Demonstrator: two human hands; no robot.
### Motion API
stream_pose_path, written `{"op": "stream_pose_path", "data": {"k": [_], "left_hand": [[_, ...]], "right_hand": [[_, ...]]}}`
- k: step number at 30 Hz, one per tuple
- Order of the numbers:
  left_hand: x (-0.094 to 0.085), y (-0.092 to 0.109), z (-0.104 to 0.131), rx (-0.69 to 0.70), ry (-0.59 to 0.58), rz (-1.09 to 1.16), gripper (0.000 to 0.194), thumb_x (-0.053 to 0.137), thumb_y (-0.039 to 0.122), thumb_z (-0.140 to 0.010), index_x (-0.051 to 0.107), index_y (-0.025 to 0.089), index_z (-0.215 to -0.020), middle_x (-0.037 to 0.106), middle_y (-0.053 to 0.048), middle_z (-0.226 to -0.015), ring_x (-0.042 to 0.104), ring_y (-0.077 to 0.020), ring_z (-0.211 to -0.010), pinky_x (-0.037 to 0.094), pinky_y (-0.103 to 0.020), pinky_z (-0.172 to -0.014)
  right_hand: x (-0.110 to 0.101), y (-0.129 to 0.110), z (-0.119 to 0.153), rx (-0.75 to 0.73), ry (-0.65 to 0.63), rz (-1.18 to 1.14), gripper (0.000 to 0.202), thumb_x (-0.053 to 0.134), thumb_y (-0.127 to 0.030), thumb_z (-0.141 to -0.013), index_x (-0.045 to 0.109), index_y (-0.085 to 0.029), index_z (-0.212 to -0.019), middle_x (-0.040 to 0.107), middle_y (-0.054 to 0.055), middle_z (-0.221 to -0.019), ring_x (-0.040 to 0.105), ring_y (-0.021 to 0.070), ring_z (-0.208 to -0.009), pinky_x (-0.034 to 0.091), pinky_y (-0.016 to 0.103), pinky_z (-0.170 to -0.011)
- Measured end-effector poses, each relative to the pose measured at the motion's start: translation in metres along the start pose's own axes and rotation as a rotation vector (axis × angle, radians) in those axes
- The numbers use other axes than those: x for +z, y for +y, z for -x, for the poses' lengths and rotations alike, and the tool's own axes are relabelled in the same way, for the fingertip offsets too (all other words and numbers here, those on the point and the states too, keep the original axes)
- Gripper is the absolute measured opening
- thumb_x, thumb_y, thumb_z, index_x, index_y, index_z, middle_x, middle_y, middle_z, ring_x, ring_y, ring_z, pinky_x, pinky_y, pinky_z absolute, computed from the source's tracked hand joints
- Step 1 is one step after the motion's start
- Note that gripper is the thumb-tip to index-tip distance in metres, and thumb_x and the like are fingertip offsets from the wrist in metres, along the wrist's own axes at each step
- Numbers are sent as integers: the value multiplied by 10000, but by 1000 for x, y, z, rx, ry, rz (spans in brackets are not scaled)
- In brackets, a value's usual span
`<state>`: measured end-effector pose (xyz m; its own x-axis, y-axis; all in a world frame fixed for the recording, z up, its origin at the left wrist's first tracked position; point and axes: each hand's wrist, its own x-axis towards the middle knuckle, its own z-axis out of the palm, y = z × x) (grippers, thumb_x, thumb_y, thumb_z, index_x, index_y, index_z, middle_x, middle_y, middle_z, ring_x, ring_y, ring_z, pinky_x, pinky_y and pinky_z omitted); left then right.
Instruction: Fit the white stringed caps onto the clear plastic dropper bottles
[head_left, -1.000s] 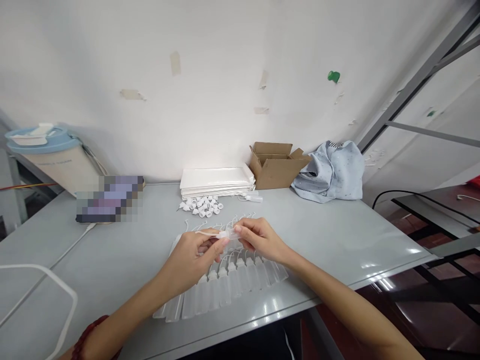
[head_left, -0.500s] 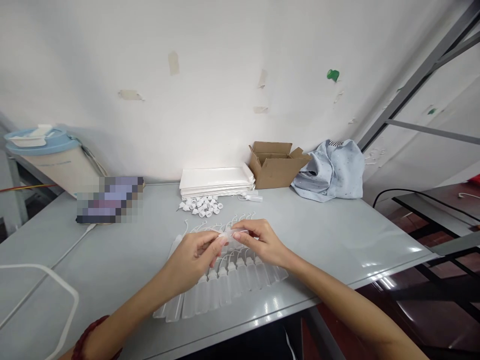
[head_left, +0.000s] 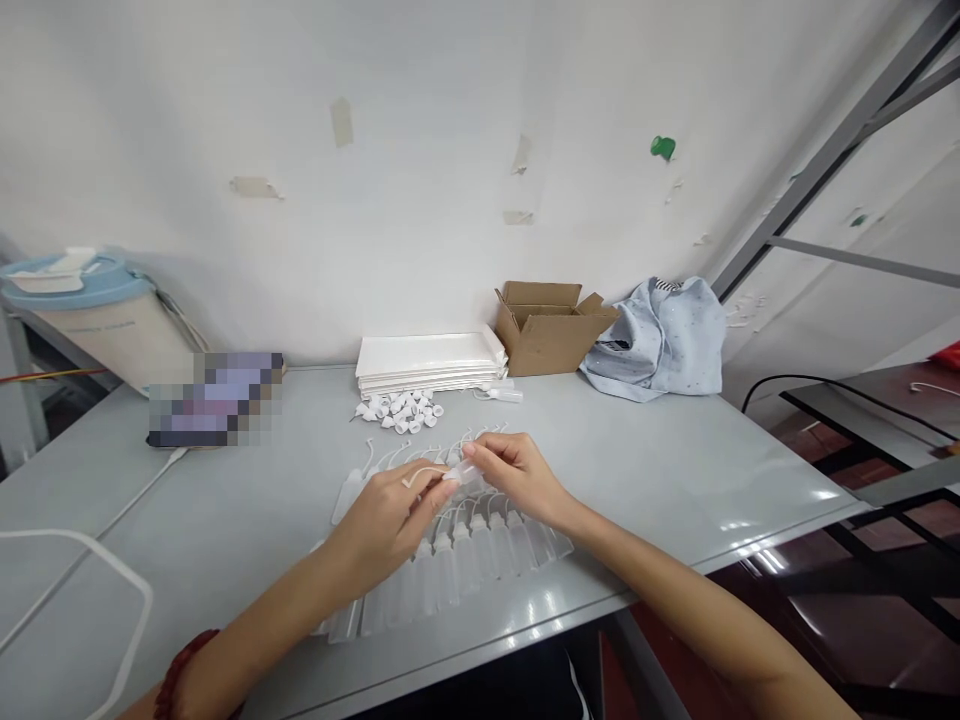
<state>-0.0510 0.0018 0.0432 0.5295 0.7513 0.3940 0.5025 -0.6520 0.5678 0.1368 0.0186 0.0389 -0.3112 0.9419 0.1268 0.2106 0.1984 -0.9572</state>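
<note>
Just in front of the person, the left hand point(head_left: 394, 515) is pinching the white cap point(head_left: 452, 474) between thumb and fingers, while the right hand point(head_left: 525, 478) is gripping the small clear bottle point(head_left: 471, 474) attached to it. Both hands are holding this piece above the table point(head_left: 637, 460), between two rows of similar bottles. The thin white tube point(head_left: 421, 472) is now showing again, arching over the left fingers with its tip bending down. That is suggesting the piece is being turned or reset in the fingers, with the work still centring on the join between cap and bottle; whether the cap is sitting fully home, I cannot tell.

Compared with half a second ago, when the hands were hiding the tube, the bottle is tilting more and the right thumb is pressing nearer the cap. The near row of bottles point(head_left: 442, 580) is lying as it was, and so is the far row point(head_left: 349, 492), partly hidden by the hands.

Farther off, the heap of loose caps point(head_left: 409, 411) is staying put, with a single bottle point(head_left: 508, 396) lying near it. Behind, the white stack point(head_left: 431, 350) and the cardboard box point(head_left: 551, 345) are standing unchanged; the whole view is merely shifting slightly.
</note>
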Motion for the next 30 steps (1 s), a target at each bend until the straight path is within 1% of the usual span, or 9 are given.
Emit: {"op": "stream_pose_path", "data": {"k": [2,4,9,11,15,19,22,24,30], "left_hand": [[-2,1,-1,-91,-50,96,277,376,268,-946,588,184,-788,560,20,-606,556,-118,-546,440,-213,-521],[-1,0,0,-97,-56,131,270,385,265,-945,578,178,-778,552,20,-606,539,-109,-514,425,-204,-489],[9,-9,5,208,155,-138,143,405,168,-932,540,163,-886,540,3,-669,467,-111,-521,363,-221,-482],[12,-12,6,262,169,-225,135,397,159,-935,529,165,-906,517,8,-660,455,-117,-527,350,-224,-475],[8,-23,2,117,68,-190,150,403,248,-946,536,179,-955,576,-19,-773,528,-131,-617,430,-242,-560],[-3,-44,-2,-54,40,-157,268,402,350,-939,559,175,-1066,603,-88,-1039,589,-198,-895,505,-329,-758],[-8,-61,-5,-83,62,-195,337,370,366,-935,585,171,-1107,576,-109,-1188,490,-263,-1160,439,-439,-957],[-7,-70,-7,-120,14,-194,382,335,375,-942,585,183,-1158,557,-92,-1271,385,-275,-1284,363,-479,-1044],[-3,-76,-18,-245,-139,-194,527,247,429,-952,481,146,-1328,419,-65,-1449,169,-263,-1411,226,-486,-1132]], "right_hand": [[0,0,0,-21,-17,14,410,530,-472,-849,471,-157,-594,344,-48,-535,297,70,-510,234,222,-475],[-1,-2,1,-2,-42,-19,418,532,-479,-844,474,-158,-585,341,-55,-504,293,65,-483,233,219,-458],[-3,-8,1,136,-106,-169,393,581,-502,-797,498,-163,-615,289,-92,-437,263,50,-391,217,209,-394],[-3,-8,-1,159,-127,-179,396,579,-509,-795,495,-166,-615,291,-96,-427,275,49,-367,223,207,-380],[-6,1,-6,74,-73,-21,326,556,-460,-828,594,-146,-752,465,-49,-512,409,70,-438,308,203,-429],[-18,13,-18,-69,109,143,233,569,-369,-821,621,-168,-926,600,20,-800,534,125,-695,411,221,-556],[-34,25,-28,-97,280,294,201,590,-312,-782,597,-167,-921,622,57,-974,556,168,-844,424,246,-605],[-44,35,-34,-95,339,397,179,593,-270,-758,581,-170,-906,633,56,-959,561,185,-861,420,263,-621],[-63,59,-48,-162,295,686,118,576,-132,-758,583,-190,-860,647,46,-930,525,220,-974,406,340,-812]]}}
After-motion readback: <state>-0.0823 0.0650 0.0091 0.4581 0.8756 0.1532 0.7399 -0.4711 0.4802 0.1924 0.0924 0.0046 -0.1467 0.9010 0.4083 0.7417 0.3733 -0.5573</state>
